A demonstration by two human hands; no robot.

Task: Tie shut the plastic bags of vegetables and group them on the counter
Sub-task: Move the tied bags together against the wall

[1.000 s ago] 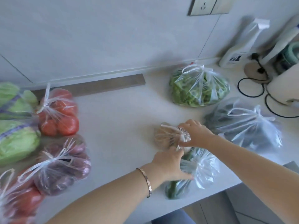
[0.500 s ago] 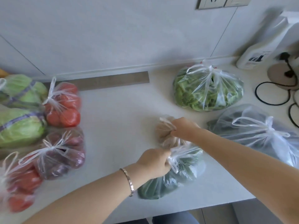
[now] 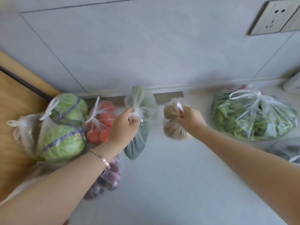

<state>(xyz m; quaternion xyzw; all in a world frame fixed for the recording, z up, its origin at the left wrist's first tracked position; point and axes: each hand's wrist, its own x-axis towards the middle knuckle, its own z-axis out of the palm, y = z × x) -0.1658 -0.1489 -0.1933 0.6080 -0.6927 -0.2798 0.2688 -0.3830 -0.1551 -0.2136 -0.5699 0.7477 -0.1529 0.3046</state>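
My left hand (image 3: 125,125) grips the knotted top of a clear bag of dark green vegetables (image 3: 138,140), which hangs above the counter (image 3: 170,184). My right hand (image 3: 190,120) grips the top of a small bag of brown round vegetables (image 3: 173,129), also lifted. To the left lie tied bags of cabbages (image 3: 65,135), tomatoes (image 3: 100,124) and purple vegetables (image 3: 107,181), the last partly hidden by my left forearm. A tied bag of leafy greens (image 3: 253,117) lies at the right.
A wooden board (image 3: 13,127) covers the far left of the counter. Another clear bag (image 3: 289,151) sits at the right edge. A wall socket (image 3: 272,18) is at the upper right. The tiled wall stands right behind the bags.
Both hands have lifted their bags off the counter and carried them left and toward the wall. The view has swung left, so the bottle and cables are out of sight.
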